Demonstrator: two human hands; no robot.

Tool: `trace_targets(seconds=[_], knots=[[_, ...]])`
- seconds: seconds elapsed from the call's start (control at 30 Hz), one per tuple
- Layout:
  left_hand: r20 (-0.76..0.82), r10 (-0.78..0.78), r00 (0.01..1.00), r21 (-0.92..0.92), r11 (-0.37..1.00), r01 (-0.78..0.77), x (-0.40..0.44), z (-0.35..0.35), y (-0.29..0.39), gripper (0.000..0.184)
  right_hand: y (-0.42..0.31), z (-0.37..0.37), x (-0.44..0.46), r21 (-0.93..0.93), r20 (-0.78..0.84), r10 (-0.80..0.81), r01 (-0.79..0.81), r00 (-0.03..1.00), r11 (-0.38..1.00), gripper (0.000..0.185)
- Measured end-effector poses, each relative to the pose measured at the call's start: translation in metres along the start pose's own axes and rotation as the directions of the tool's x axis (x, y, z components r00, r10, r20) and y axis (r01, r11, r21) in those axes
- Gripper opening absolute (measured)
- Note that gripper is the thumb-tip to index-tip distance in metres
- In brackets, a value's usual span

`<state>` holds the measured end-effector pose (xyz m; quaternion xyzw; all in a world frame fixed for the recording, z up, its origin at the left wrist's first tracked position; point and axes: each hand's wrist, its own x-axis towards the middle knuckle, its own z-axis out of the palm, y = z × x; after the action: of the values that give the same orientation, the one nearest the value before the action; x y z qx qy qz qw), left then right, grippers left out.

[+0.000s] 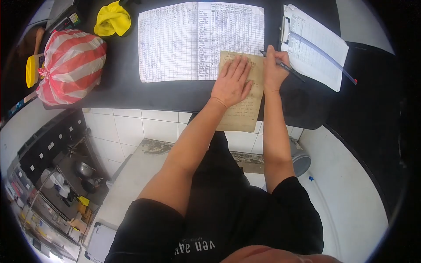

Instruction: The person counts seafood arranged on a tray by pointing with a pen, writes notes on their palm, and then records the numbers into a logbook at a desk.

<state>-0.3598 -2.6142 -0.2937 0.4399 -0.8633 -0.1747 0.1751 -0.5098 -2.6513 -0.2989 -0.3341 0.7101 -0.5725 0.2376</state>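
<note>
My left hand lies flat with fingers spread on a brownish sheet of paper covered in faint handwriting. The sheet's lower end hangs past the table's front edge, and its top overlaps an open ledger with ruled, handwritten columns. My right hand is closed round a dark pen, whose tip end points left, near the sheet's upper right edge. To the right of that hand lies a clipboard with white printed sheets and a long bluish ruler-like strip across them.
A tied red-and-white striped plastic bag stands on the black table at the left. Behind it are a yellow cloth and a dark device. Below left, a rack holds pans and other items. A grey round bin stands under the table.
</note>
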Motion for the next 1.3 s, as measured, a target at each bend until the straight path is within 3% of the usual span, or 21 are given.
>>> trace_targets(seconds=[0.27, 0.47, 0.67, 1.3], knots=[[-0.021, 0.001, 1.0, 0.069, 0.998, 0.001, 0.0, 0.001, 0.001, 0.053, -0.001, 0.008, -0.005, -0.126, 0.159, -0.113, 0.133, 0.981, 0.983, 0.034], [-0.012, 0.002, 1.0, 0.071, 0.997, -0.001, 0.0, 0.002, 0.0, 0.053, 0.0, 0.009, -0.01, -0.241, 0.184, -0.141, 0.184, 0.973, 0.953, 0.035], [-0.009, 0.003, 1.0, 0.093, 0.996, -0.002, 0.0, 0.003, -0.001, 0.054, 0.005, 0.011, -0.007, -0.234, 0.206, -0.172, 0.219, 0.963, 0.947, 0.033], [-0.005, 0.005, 1.0, 0.086, 0.996, -0.005, 0.0, 0.003, -0.001, 0.054, -0.003, 0.011, -0.008, -0.263, 0.235, -0.087, 0.149, 0.968, 0.953, 0.03]])
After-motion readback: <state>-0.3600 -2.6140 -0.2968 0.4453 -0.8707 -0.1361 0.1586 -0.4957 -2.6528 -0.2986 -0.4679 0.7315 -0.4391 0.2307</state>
